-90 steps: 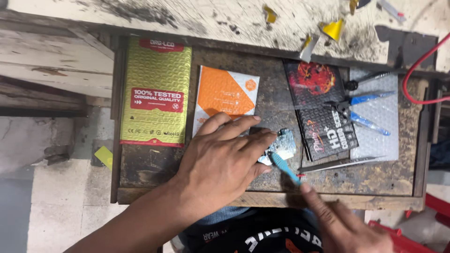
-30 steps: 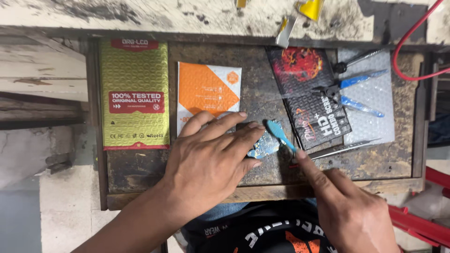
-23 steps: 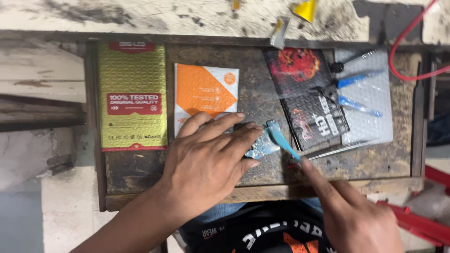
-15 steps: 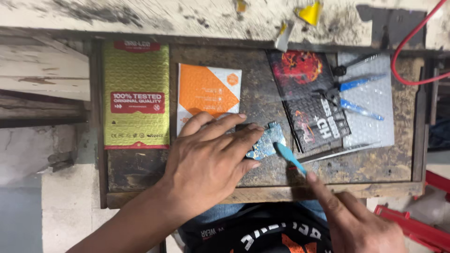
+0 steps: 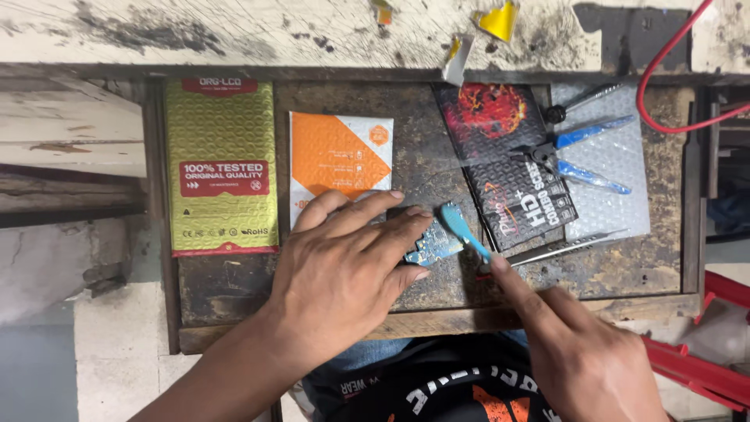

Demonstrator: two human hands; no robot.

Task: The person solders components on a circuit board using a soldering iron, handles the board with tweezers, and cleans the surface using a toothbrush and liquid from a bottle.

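A person's left hand [image 5: 344, 273] lies flat, fingers spread, pinning a small circuit board [image 5: 432, 244] against the worn wooden surface [image 5: 437, 293], while the right hand [image 5: 582, 352] reaches in from the lower right and works a light-blue brush [image 5: 462, 229] at the board's right edge. The left grip is released, palm down with the fingertips pressing on the board rather than curled round it; the right grip is closed on the brush handle, index finger stretched along it, though the fingers hide how much of the handle sits inside the hand. The board lies near the middle of the surface, just below an orange-and-white packet [image 5: 340, 160] and just left of a black packet [image 5: 508, 160] with a red design. The chief risk appears to be slippage: only the fingertips hold the board, so a firm stroke of the brush could push it out from under them or twist it on the rough wood. Hard pressure from the head could also stress the small parts on the board, and the metal tweezers [image 5: 566, 248] lying right beside the right fingertip could be knocked. A yellow-green padded packet [image 5: 223, 164] rests well to the left, and blue-handled pliers [image 5: 582, 152] sit on bubble wrap [image 5: 617, 207] at the right.
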